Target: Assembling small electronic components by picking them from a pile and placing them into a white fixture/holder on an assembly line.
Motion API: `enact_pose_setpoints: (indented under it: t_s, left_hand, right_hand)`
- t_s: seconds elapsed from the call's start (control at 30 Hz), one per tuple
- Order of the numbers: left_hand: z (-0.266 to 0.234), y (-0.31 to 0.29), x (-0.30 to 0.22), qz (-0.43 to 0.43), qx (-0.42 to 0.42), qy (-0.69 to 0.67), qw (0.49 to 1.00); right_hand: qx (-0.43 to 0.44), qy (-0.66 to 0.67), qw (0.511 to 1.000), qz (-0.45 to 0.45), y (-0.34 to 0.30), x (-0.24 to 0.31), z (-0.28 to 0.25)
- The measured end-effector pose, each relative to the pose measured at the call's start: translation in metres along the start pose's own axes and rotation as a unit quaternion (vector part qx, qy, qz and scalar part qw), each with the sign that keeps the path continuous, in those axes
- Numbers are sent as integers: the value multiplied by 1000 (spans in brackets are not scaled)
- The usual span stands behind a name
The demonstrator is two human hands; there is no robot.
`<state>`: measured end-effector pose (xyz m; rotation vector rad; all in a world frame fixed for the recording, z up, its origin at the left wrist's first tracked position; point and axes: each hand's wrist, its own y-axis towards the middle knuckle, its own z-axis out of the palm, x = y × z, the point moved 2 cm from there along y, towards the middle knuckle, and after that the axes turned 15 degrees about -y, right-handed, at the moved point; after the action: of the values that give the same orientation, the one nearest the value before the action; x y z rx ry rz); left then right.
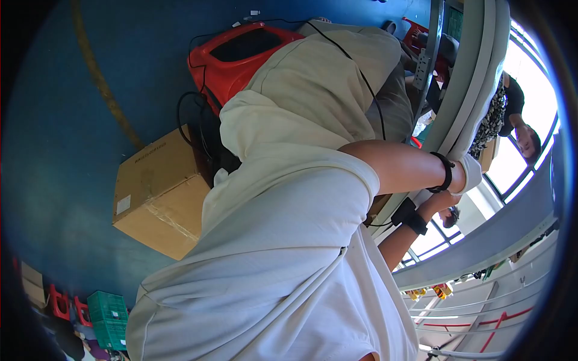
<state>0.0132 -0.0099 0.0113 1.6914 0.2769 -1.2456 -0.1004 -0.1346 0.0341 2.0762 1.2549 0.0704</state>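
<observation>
We look down on a blue floor (54,150) spreading from eight o'clock round to twelve. The wearer's white shirt (259,253) fills the middle and reaches down past six o'clock, and pale trousers (319,84) run on toward twelve and one. At two o'clock we see the thick, light-coloured edge of a surface (475,72), bent by the lens. A closed cardboard box (158,186) sits on the floor at nine o'clock, and at eleven stands a red plastic stool (226,72) with a dark top. Green crates (108,319) are stacked near eight o'clock, and a co-worker (513,99) in a dark top shows between two and three.

At three o'clock we find the left hand (459,180), a white covering (472,172) over its far part; its fingers are hidden, so we cannot tell how far open it is or whether it grips anything. Just beside it, slightly past three, is the right hand (444,200), partly hidden; its opening and hold we cannot tell either. A black wristband (447,171) circles the left wrist. A thin black cable (355,63) crosses the trousers near one o'clock.
</observation>
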Motion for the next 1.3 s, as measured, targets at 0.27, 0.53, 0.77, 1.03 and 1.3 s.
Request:
enact_pose_setpoints:
  t_s: [0.27, 0.53, 0.77, 1.03, 1.3]
  left_hand:
    - [-21, -16, -4, 9, -46, -13, 999]
    - [-10, -12, -19, 40, -79, -87, 992]
    - [-44, -47, 11, -12, -8, -191, 981]
    - [-65, -43, -15, -42, 36, -173, 983]
    - [-74, -37, -25, -229, 103, -185, 950]
  right_hand:
    - [-10, 15, 999, -41, 3, 8, 4]
    - [17, -104, 992, 62, -15, 36, -35]
    - [96, 241, 938, 228, -28, 96, -40]
    - [127, 315, 902, 265, -32, 93, -56]
    - [107, 399, 866, 281, -40, 90, -61]
